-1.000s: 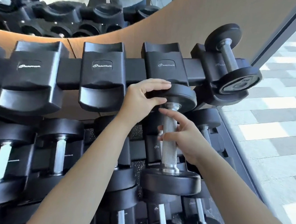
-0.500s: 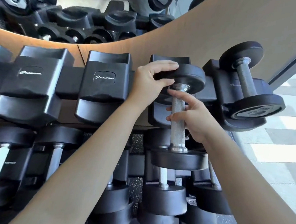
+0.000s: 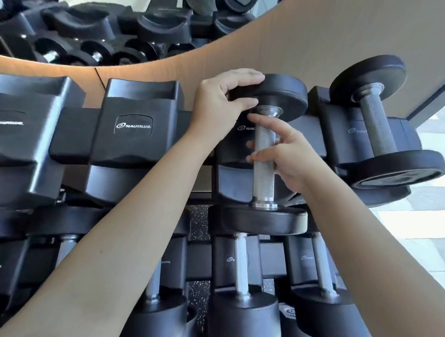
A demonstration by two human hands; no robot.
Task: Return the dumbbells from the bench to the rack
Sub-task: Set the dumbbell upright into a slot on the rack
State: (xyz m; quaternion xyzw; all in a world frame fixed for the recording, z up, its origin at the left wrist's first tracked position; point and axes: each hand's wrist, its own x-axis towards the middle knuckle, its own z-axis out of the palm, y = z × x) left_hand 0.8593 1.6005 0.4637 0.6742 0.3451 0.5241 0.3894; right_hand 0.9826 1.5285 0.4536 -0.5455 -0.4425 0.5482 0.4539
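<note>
A black dumbbell with a knurled steel handle stands nearly upright against the third cradle of the rack's top row. My left hand pinches the rim of its upper head between thumb and fingers. My right hand wraps round the handle from the right, its index finger stretched up towards the collar. The lower head hangs just below the cradle's front lip. Whether the dumbbell rests in the cradle I cannot tell.
Two bare Nautilus cradles lie to the left on the top row. Another dumbbell sits in the cradle to the right. Several dumbbells fill the lower rows. Behind is a wooden wall with a mirror, and tiled floor to the right.
Both hands have lifted the dumbbell from below the top row up against the third cradle. The grips of both hands are the same.
</note>
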